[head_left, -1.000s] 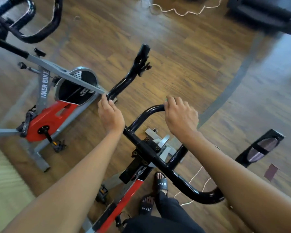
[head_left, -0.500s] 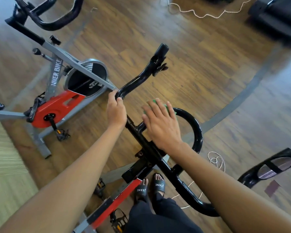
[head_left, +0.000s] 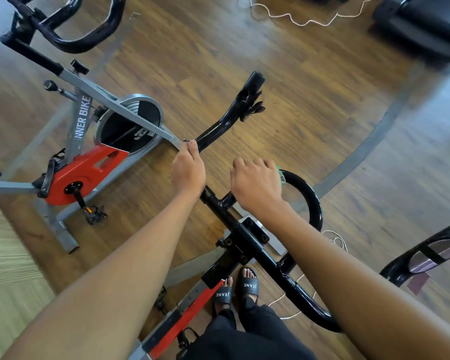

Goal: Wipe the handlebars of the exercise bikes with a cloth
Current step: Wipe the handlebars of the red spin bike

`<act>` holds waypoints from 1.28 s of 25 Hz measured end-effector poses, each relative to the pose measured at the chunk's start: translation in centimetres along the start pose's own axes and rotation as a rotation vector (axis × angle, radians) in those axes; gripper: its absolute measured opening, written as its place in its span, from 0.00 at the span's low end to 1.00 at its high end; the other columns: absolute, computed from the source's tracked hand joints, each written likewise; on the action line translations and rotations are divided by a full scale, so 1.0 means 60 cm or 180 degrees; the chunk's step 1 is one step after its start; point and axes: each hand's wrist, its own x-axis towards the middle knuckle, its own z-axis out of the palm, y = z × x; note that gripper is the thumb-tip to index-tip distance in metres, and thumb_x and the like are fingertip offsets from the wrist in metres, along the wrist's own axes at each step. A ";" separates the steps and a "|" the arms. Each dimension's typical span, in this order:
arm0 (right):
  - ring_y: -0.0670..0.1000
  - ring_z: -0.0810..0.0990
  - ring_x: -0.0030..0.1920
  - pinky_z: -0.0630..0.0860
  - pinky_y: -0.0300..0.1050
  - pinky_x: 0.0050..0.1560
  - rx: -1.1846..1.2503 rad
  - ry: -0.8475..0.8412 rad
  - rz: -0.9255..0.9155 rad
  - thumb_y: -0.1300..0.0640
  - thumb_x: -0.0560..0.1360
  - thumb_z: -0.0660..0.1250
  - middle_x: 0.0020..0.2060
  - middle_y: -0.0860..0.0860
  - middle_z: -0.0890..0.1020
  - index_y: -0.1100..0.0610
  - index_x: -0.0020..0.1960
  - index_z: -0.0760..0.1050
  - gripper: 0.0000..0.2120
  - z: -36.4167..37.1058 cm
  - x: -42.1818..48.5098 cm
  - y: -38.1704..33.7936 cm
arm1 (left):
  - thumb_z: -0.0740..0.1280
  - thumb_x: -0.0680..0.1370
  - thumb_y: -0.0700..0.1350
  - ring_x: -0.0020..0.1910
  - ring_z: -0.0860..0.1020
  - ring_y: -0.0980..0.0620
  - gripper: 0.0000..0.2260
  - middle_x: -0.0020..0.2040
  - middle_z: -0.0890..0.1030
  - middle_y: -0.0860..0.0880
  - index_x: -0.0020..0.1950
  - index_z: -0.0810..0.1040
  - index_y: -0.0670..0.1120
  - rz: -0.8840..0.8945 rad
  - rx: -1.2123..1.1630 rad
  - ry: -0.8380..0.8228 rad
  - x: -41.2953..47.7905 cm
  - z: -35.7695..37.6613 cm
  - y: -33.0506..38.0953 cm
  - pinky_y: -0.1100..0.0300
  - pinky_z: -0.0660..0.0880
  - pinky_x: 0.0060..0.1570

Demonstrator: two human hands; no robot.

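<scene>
Other bike (head_left: 89, 152) sits off to my left, its bars up in the far corner. My left hand (head_left: 187, 172) has its grip clamped round the left horn of the handlebar (head_left: 226, 118), which runs diagonally up and away from me. Just right of it, my right hand (head_left: 256, 185) curls down over the green cloth (head_left: 279, 174), only a corner peeking out, on the centre loop (head_left: 313, 201). The loop's curve carries on rightward from that grip, so I reckon the right hand follows it round.
</scene>
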 end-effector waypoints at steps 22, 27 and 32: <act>0.56 0.80 0.34 0.77 0.46 0.39 0.7394 -0.0337 0.3726 0.53 0.82 0.51 0.37 0.58 0.82 0.62 0.50 0.77 0.19 0.049 -0.212 0.127 | 0.43 0.79 0.65 0.47 0.83 0.40 0.27 0.50 0.82 0.43 0.56 0.73 0.49 0.0143 0.0042 0.0185 0.014 0.012 -0.019 0.42 0.78 0.52; 0.57 0.81 0.35 0.80 0.47 0.38 0.7434 -0.0941 0.3234 0.56 0.80 0.52 0.37 0.57 0.81 0.63 0.45 0.79 0.19 0.058 -0.221 0.131 | 0.45 0.84 0.59 0.41 0.83 0.43 0.23 0.45 0.82 0.45 0.60 0.73 0.46 0.0109 -0.0050 0.0095 0.009 0.007 -0.010 0.48 0.80 0.47; 0.56 0.79 0.32 0.80 0.46 0.36 0.7532 -0.1214 0.3247 0.54 0.80 0.54 0.35 0.57 0.80 0.63 0.44 0.77 0.18 0.061 -0.211 0.137 | 0.46 0.85 0.56 0.38 0.83 0.45 0.22 0.45 0.81 0.45 0.63 0.73 0.44 0.0151 -0.0135 0.0086 0.006 0.006 -0.009 0.58 0.76 0.38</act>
